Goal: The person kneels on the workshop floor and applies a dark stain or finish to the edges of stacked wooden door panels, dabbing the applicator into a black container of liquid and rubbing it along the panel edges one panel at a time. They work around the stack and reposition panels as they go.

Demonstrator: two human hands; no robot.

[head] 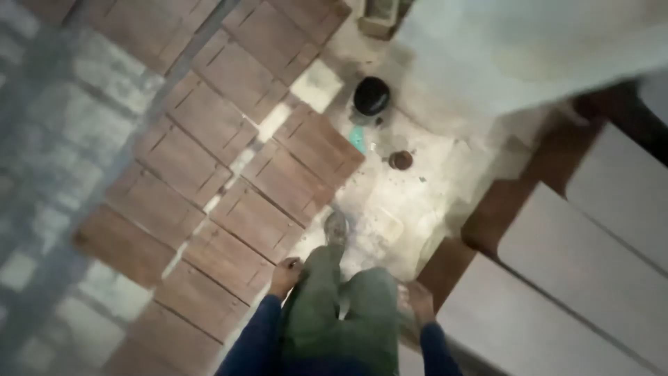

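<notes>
I look straight down at my own legs in green trousers and a grey shoe (336,228) stepping on a dusty concrete floor. My left hand (285,274) hangs beside my left thigh in a dark blue sleeve; its fingers look curled with nothing in them. My right hand (419,299) hangs beside my right thigh, fingers loosely apart, holding nothing. The picture is blurred by motion.
Brown wood-look floor tiles (229,195) lie in staggered rows to the left. A black round bucket (371,95) and a small dark tin (400,160) stand ahead on the floor. Steps with pale treads (577,257) descend at the right.
</notes>
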